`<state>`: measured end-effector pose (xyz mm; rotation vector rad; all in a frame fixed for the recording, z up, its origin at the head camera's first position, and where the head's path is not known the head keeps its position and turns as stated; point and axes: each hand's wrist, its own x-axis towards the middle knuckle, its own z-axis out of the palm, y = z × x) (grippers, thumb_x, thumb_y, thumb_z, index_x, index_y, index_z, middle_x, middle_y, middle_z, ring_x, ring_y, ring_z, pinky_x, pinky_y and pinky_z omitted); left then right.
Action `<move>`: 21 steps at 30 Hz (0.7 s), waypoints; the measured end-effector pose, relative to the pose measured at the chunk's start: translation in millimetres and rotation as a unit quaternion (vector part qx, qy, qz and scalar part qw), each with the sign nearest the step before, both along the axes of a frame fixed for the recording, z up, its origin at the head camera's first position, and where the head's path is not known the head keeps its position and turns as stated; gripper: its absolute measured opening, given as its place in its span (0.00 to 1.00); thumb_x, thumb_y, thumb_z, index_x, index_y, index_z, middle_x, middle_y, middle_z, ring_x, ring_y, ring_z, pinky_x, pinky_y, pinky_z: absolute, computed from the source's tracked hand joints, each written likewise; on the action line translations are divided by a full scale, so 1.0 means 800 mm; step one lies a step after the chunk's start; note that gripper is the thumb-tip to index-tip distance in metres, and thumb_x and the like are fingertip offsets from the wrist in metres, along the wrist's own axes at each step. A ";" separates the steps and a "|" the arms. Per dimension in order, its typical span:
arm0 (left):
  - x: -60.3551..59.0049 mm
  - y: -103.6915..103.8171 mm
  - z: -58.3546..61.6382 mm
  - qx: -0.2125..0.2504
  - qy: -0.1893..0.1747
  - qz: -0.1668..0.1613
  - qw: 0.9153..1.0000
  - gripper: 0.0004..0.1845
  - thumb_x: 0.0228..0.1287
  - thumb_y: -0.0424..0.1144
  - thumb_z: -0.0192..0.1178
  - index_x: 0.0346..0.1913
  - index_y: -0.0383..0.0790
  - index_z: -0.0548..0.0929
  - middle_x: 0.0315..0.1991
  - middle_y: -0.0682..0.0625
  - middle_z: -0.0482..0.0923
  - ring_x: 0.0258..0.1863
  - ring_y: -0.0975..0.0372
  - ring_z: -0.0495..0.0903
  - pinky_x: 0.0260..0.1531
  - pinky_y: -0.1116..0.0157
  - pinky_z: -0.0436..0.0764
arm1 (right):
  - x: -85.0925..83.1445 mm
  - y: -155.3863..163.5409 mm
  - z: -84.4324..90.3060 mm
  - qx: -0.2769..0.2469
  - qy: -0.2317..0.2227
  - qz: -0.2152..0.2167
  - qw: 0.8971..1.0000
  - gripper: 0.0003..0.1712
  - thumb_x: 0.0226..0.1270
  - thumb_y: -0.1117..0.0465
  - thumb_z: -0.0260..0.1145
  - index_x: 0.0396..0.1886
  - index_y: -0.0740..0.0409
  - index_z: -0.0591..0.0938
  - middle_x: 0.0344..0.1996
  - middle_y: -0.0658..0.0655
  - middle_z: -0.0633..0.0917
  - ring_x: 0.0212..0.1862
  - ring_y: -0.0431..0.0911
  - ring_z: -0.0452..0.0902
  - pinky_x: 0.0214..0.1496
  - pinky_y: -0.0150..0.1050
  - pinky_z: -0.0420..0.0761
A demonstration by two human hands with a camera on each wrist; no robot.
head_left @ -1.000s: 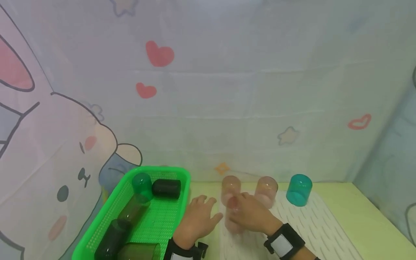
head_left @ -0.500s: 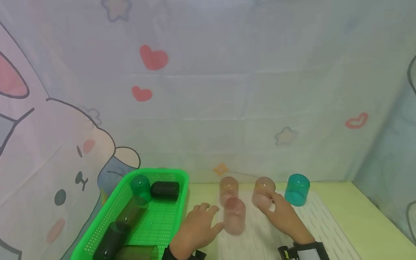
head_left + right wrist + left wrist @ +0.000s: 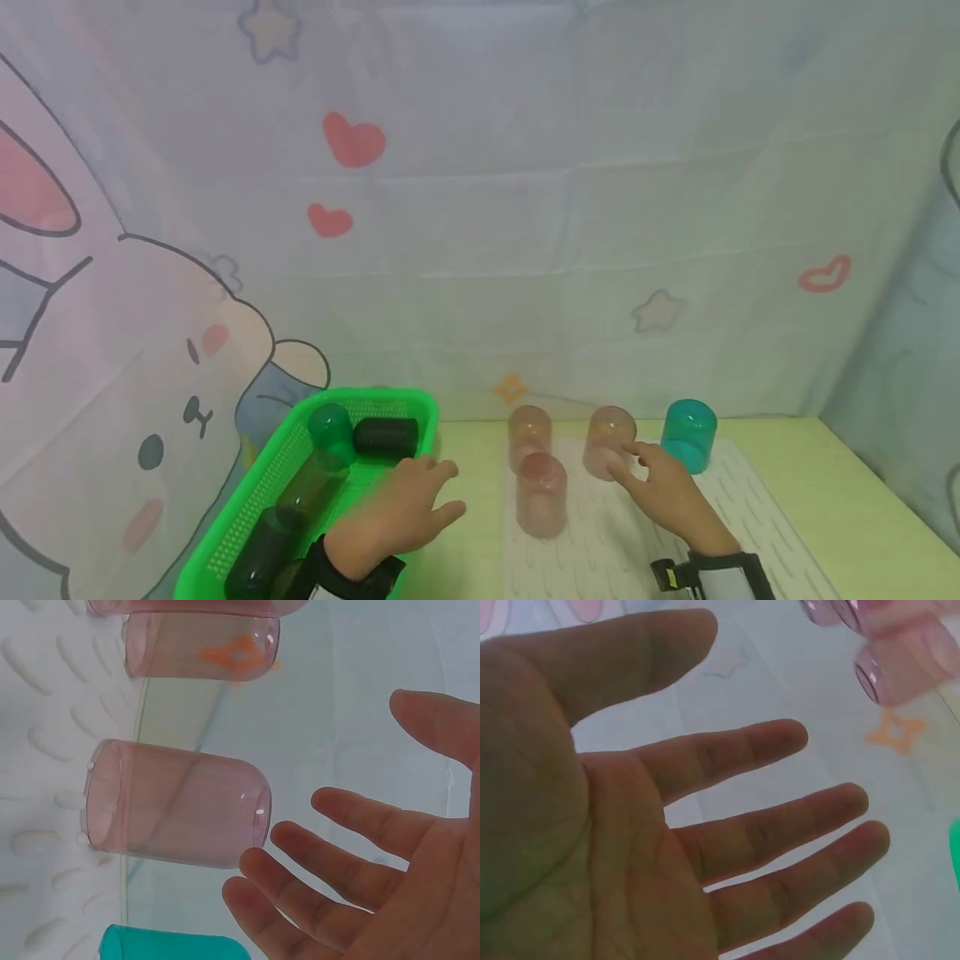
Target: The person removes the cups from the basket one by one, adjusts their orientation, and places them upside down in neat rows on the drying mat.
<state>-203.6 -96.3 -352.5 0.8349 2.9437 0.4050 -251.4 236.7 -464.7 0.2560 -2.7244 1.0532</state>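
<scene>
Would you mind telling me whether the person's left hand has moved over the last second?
Yes. The left hand has shifted left, away from the white ribbed mat, and now reaches over the green plastic basket, fingers spread.

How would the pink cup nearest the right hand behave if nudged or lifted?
The pink cup looks thin, clear plastic, so probably light. Upside down on the ridged mat, it should slide poorly and may tip. Its smooth wall could slip in the right hand.

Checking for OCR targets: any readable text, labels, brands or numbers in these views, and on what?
None readable in any view.
Backdrop cloth: only drawings (hearts, stars, a rabbit), no words.
Pink cups, teal cup, green basket, white mat: no print visible.
Right wristband: pale patch, no text that can be made out.
</scene>
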 end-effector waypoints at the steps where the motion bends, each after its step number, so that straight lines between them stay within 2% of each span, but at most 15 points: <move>1: -0.003 -0.005 0.003 -0.013 -0.001 0.008 1.000 0.21 0.66 0.44 0.58 0.56 0.35 0.75 0.46 0.41 0.74 0.45 0.46 0.75 0.42 0.50 0.74 | 0.000 0.000 0.001 -0.002 -0.002 0.000 1.000 0.36 0.70 0.40 0.54 0.60 0.68 0.73 0.56 0.69 0.76 0.57 0.63 0.71 0.50 0.57 0.75; 6: -0.030 -0.032 0.011 -0.058 -0.010 0.034 0.998 0.19 0.65 0.45 0.60 0.55 0.38 0.77 0.45 0.44 0.75 0.44 0.50 0.76 0.40 0.53 0.76 | 0.001 -0.005 0.003 -0.013 -0.027 -0.001 1.000 0.38 0.69 0.38 0.54 0.60 0.67 0.73 0.56 0.68 0.76 0.55 0.62 0.73 0.49 0.55 0.76; 9: -0.052 -0.050 0.010 -0.048 -0.036 0.037 0.997 0.16 0.66 0.43 0.59 0.53 0.40 0.78 0.46 0.46 0.76 0.45 0.52 0.76 0.42 0.54 0.75 | 0.002 -0.008 0.003 -0.018 -0.032 0.000 0.999 0.37 0.69 0.38 0.54 0.61 0.66 0.73 0.56 0.67 0.76 0.54 0.61 0.73 0.48 0.54 0.77; 14: -0.090 -0.078 0.008 -0.053 -0.084 0.060 0.993 0.20 0.66 0.42 0.58 0.56 0.35 0.77 0.53 0.41 0.75 0.54 0.46 0.73 0.50 0.49 0.72 | 0.002 -0.008 0.002 -0.025 -0.024 0.003 0.999 0.36 0.69 0.39 0.54 0.60 0.67 0.73 0.56 0.66 0.76 0.53 0.61 0.74 0.48 0.53 0.77; 17: -0.111 -0.094 0.002 -0.058 -0.088 0.074 0.992 0.23 0.66 0.42 0.58 0.59 0.30 0.74 0.56 0.37 0.73 0.57 0.43 0.71 0.52 0.47 0.70 | 0.001 -0.007 0.003 -0.029 -0.020 0.002 0.999 0.36 0.69 0.39 0.54 0.60 0.66 0.74 0.55 0.65 0.77 0.53 0.61 0.74 0.48 0.53 0.77; 21: -0.136 -0.114 -0.008 -0.066 -0.072 0.098 0.990 0.26 0.67 0.41 0.57 0.62 0.27 0.70 0.59 0.33 0.70 0.58 0.40 0.69 0.53 0.46 0.69 | 0.002 -0.003 0.006 -0.030 -0.019 0.002 0.999 0.35 0.69 0.40 0.55 0.59 0.65 0.75 0.55 0.63 0.78 0.53 0.60 0.74 0.47 0.51 0.78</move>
